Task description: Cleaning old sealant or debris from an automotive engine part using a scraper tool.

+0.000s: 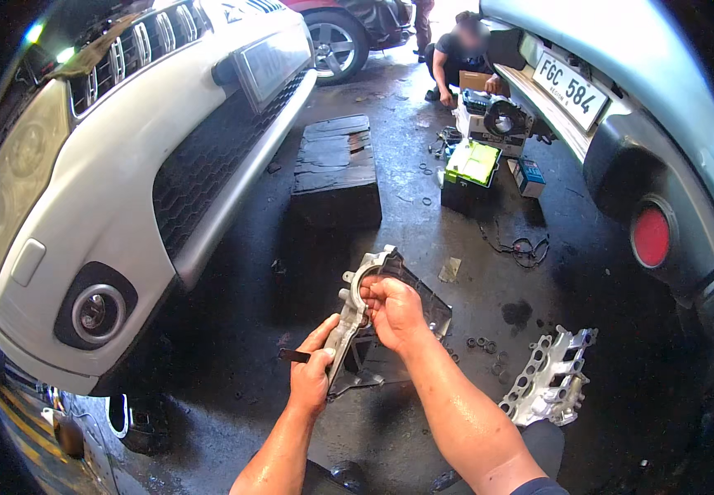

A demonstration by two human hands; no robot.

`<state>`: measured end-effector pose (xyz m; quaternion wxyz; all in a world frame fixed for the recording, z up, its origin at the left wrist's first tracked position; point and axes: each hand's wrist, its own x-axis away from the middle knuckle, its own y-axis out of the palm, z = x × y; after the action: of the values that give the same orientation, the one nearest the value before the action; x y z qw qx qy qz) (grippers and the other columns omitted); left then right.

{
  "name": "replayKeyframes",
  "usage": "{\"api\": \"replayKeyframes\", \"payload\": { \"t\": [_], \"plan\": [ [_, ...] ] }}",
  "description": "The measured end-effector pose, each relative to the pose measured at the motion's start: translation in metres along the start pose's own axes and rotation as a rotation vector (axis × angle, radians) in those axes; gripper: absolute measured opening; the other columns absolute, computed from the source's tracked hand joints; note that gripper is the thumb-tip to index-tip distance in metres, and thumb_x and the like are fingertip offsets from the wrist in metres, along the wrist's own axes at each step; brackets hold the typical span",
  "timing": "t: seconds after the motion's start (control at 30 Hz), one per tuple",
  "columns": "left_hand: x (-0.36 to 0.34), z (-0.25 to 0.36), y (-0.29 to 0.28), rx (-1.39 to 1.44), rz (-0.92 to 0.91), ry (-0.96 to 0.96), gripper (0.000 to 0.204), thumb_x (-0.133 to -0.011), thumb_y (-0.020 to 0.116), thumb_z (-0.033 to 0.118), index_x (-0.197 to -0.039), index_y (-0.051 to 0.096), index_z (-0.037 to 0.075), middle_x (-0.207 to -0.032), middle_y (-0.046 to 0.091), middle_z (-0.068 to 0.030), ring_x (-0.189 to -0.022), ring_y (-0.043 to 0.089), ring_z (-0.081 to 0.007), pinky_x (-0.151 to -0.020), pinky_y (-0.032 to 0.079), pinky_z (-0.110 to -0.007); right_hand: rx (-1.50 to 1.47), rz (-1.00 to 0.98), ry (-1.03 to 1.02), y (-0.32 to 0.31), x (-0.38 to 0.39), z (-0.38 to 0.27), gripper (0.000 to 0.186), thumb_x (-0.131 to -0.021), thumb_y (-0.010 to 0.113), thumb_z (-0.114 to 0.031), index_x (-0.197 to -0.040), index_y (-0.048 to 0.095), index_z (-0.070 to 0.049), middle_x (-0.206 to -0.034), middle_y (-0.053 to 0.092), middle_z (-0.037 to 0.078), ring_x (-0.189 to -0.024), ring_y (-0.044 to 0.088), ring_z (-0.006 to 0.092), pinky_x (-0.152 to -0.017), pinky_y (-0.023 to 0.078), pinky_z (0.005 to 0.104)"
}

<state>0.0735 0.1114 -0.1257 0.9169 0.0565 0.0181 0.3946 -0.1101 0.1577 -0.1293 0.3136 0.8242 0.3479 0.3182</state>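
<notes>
A grey cast-metal housing [343, 337] with a round opening at its upper end is tilted up in front of me. My left hand [311, 375] is wrapped round its narrow lower arm. A thin black strip-like tool [293, 355] sticks out to the left from under that thumb. My right hand [394, 312] is closed, with its curled fingers at the inner rim of the round opening. Whatever those fingers may hold is hidden. Behind the housing shows a dark, ribbed, angular part [427, 301]; I cannot tell whether the two are joined.
A silver engine manifold [551, 375] lies at right, near several small dark rings [482, 343]. Ahead stand a worn black box [336, 165], a yellow-green-topped case [472, 161] and a blue box [527, 177]. Car bumpers flank me [118, 214]. A co-worker [460, 54] crouches far right.
</notes>
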Motion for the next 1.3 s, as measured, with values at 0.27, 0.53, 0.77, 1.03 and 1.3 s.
{"api": "replayKeyframes", "payload": {
  "t": [0.27,0.53,0.77,1.03,1.3],
  "plan": [
    [-0.002,-0.003,-0.013,0.072,-0.029,-0.02,0.064,-0.082,0.049,0.011,-0.143,0.059,-0.004,-0.145,0.061,-0.0152,-0.133,0.056,-0.0229,-0.115,0.038,-0.034,0.035,0.092,-0.269,-0.069,0.032,-0.072,0.008,-0.086,0.054,-0.005,-0.08,0.055,-0.01,-0.072,0.059,0.009,-0.054,0.052,0.0165,-0.045,0.04,0.0312],
    [-0.017,-0.012,-0.013,0.035,-0.027,0.007,0.063,-0.083,0.047,0.011,-0.144,0.058,-0.003,-0.145,0.06,-0.0137,-0.134,0.055,-0.0221,-0.115,0.038,-0.033,1.856,0.649,-0.796,-0.207,0.068,-0.129,0.046,-0.08,0.06,-0.005,-0.125,0.071,-0.008,-0.121,0.071,0.016,-0.118,0.063,0.036,-0.109,0.046,0.044],
    [-0.021,-0.013,-0.006,0.251,0.151,-0.125,0.063,-0.086,0.043,0.007,-0.148,0.054,-0.001,-0.147,0.059,-0.0143,-0.128,0.06,-0.0214,-0.109,0.048,-0.035,1.195,0.152,-0.414,-0.114,0.063,-0.006,0.02,-0.092,0.067,-0.01,-0.107,0.077,-0.003,-0.103,0.078,0.014,-0.094,0.074,0.0221,-0.086,0.057,0.0346],
    [-0.022,-0.029,-0.02,0.383,0.238,-0.133,0.06,-0.095,0.04,0.007,-0.155,0.043,0.003,-0.147,0.058,-0.0114,-0.122,0.065,-0.021,-0.1,0.055,-0.035,1.059,-0.129,-0.654,-0.047,0.093,0.085,0.01,-0.088,0.073,-0.005,-0.097,0.075,-0.002,-0.087,0.072,0.016,-0.077,0.072,0.0286,-0.068,0.058,0.036],
    [-0.02,-0.027,-0.017,0.403,0.305,-0.144,0.06,-0.094,0.041,0.006,-0.154,0.046,0.004,-0.146,0.057,-0.0119,-0.12,0.064,-0.0199,-0.102,0.053,-0.034,1.044,-0.051,-0.718,-0.033,0.092,0.106,0.009,-0.082,0.074,0.001,-0.09,0.072,-0.002,-0.078,0.067,0.013,-0.066,0.066,0.0254,-0.06,0.053,0.0357]
  ]
}}
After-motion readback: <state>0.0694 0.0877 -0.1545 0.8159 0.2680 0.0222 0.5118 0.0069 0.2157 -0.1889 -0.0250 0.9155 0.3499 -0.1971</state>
